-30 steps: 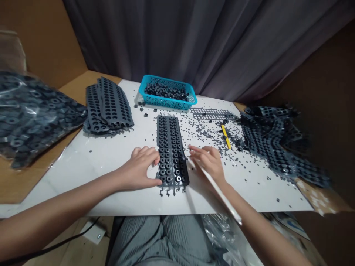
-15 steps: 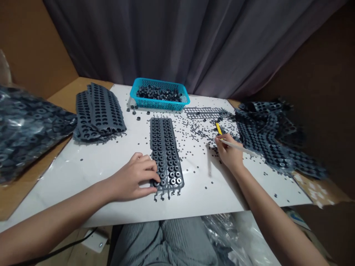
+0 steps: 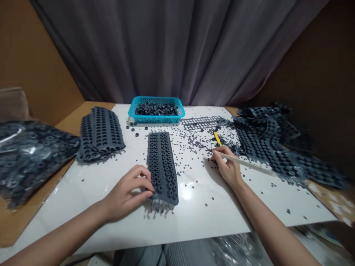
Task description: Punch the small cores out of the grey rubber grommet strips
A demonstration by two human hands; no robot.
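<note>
Nearer us than the blue basket (image 3: 156, 120), our left hand (image 3: 124, 191) pinches the rubber sheet (image 3: 162, 166) by its edge, seemingly for control; right of the basket, our right hand (image 3: 231, 172) clasps a white stick (image 3: 252, 165).

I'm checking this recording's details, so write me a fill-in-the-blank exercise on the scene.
1. The right hand holds a long, thin, ____ stick.
2. The curtain hangs ____ the basket.
3. The plastic bag lies toward the picture's ____ side.

Missing words: white; behind; left.
</note>
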